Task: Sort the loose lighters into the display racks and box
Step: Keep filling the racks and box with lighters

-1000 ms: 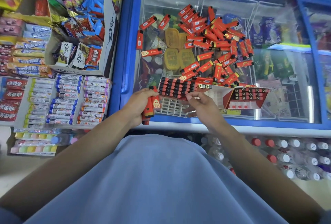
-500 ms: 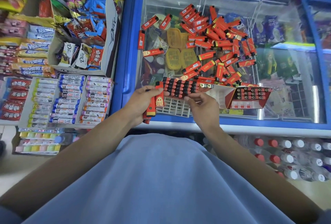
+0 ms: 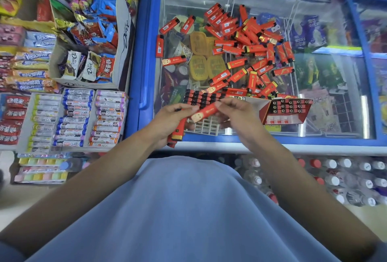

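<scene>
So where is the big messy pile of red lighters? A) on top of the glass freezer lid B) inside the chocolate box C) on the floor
A: the pile of loose lighters lies spread on the freezer's glass lid, with frozen treats showing underneath.

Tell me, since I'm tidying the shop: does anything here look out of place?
Yes. A heap of loose red lighters lies scattered at all angles on the freezer's glass lid, above the ice cream, while the rack and box hold neat rows.
</scene>
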